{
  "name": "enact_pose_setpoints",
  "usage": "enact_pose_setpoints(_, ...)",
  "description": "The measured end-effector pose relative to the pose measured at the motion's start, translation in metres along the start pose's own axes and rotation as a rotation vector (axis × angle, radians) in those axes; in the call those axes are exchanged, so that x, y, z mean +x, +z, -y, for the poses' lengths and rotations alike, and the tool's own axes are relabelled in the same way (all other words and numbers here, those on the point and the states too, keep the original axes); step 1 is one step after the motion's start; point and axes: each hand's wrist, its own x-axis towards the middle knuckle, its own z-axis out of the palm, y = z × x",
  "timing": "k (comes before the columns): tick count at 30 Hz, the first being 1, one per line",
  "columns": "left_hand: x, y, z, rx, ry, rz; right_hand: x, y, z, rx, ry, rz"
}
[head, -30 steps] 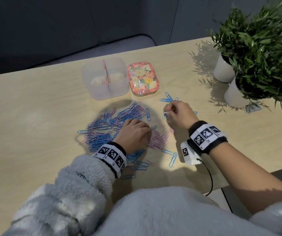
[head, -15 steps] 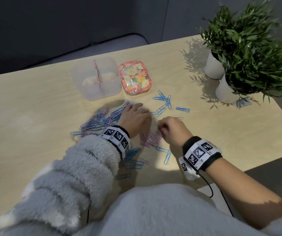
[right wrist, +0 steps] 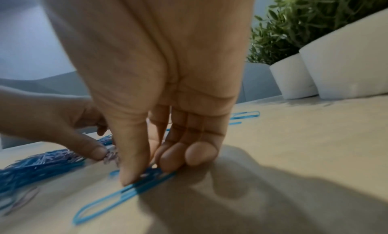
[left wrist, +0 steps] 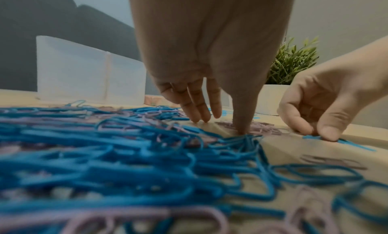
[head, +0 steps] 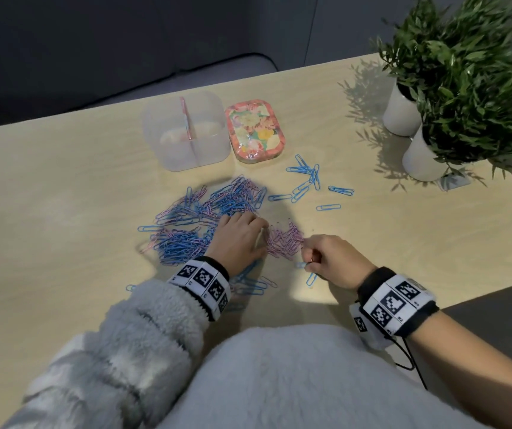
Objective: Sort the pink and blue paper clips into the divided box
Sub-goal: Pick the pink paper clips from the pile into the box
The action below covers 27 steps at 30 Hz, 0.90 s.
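The clear divided box [head: 186,131] stands at the back of the table. In front of it lies a mixed heap of pink and blue paper clips [head: 211,205]. A pink-only cluster [head: 284,243] sits between my hands. My left hand [head: 248,233] rests on the heap's right edge, with straight fingers [left wrist: 201,111] and thumb touching the table. To the right of the pink cluster, my right hand [head: 307,258] pinches a blue paper clip [right wrist: 117,197] against the table between thumb and curled fingers [right wrist: 168,161]. Separate blue clips [head: 307,178] lie at the back right.
A floral tin [head: 254,134] stands right of the box. Two white pots with green plants [head: 421,156] stand at the table's right rear. More loose clips [head: 248,286] lie near my left wrist. The table's front edge runs close under my right wrist.
My right hand has come back from the blue clips at the back right to the near side of the pink cluster and now pinches a blue clip. My left hand stayed on the heap.
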Motion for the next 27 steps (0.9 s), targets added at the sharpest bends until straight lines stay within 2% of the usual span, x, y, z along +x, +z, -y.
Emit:
enact_pose_setpoints(2,0.002,0.0,0.001,-0.026,0.006,0.017,-0.002,-0.004,-0.003,0.056,-0.008,-0.008)
enact_pose_setpoints(6,0.006,0.0,-0.002,-0.13,0.012,0.05,0.01,-0.014,0.001,0.129,0.049,-0.214)
enact_pose_setpoints(12,0.017,0.005,-0.011,-0.161,0.037,0.069,0.026,0.001,0.022,-0.018,-0.051,-0.165)
enact_pose_setpoints(20,0.023,0.002,-0.014,-0.149,0.072,0.063,0.029,0.006,0.031,-0.082,-0.026,-0.206)
enact_pose_setpoints(27,0.021,0.001,-0.013,-0.199,0.088,0.045,0.027,-0.005,0.03,-0.147,-0.052,-0.134)
